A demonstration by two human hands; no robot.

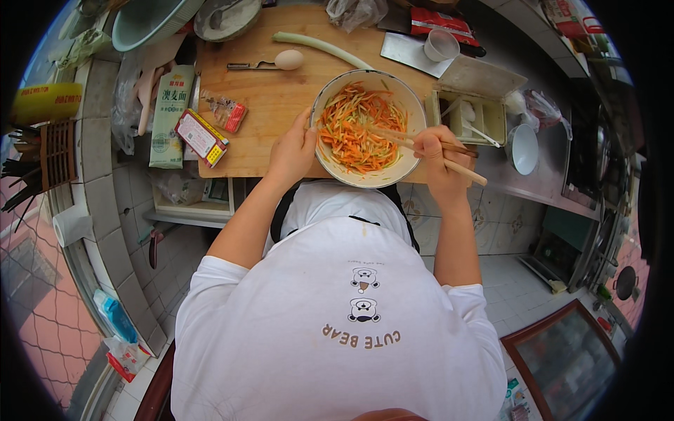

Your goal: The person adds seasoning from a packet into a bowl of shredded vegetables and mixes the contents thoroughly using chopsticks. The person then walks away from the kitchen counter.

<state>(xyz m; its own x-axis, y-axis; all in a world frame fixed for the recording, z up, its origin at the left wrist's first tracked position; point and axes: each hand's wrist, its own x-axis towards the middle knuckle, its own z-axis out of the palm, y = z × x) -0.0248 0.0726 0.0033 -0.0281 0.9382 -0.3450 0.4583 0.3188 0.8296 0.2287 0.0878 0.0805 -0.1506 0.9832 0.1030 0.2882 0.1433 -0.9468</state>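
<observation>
A cream enamel bowl (413, 158) with a dark, chipped rim holds shredded orange and pale green vegetables (363, 126). My left hand (294, 150) grips the bowl's left rim, thumb at the edge and fingers beneath or behind it, partly hidden. At the right rim, my right hand (442, 163) is closed around wooden chopsticks (466, 172), whose front ends reach into the shreds. An egg (289, 60) rests by a peeler or small knife (245, 66) beyond the bowl on the wooden board (237, 142). Behind the bowl lies a green onion stalk (326, 46).
Packets, including a green noodle package (171, 116), lie at the left. A bowl of white powder (227, 21) and a colander (152, 23) stand at the back left. To the right are an open seasoning box (468, 138), a white bowl (523, 149) and a plastic cup (441, 45).
</observation>
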